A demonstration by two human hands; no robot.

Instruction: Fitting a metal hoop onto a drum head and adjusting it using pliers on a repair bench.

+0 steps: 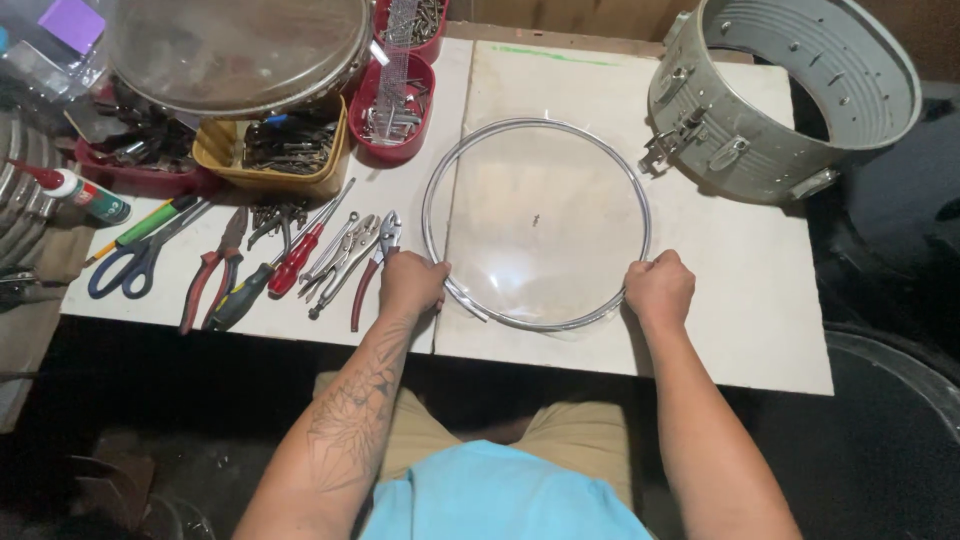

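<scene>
White tabletop (760, 300) over dark floor. Clear drumhead (537, 225) with metal hoop lying flat near the front edge, middle of the tabletop. Left hand (411, 283) closed on the hoop's front-left rim; right hand (659, 288) fisted on the front-right rim. Grey drum shell (780, 95) tilted at the back right corner. Pliers (372, 262) just left of the left hand, scissors (130, 265) toward the left edge, red screw trays (400, 105) at the back.
</scene>
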